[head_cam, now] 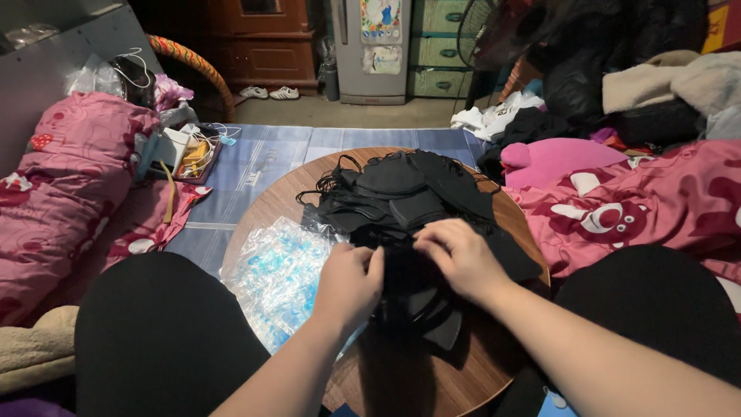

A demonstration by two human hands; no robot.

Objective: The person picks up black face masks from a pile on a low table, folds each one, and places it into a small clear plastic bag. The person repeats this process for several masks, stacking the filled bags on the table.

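Observation:
A heap of black fabric face masks with thin ear loops lies on a small round wooden table. My left hand and my right hand meet over the near side of the heap, both pinching one black mask that hangs between them above the tabletop. A stack of clear plastic bags with blue print rests on the table's left side, just beside my left hand.
My knees in black trousers flank the table. A pink patterned blanket lies left, another right. A tray of small items sits on the blue mat. A cabinet and fridge stand at the back.

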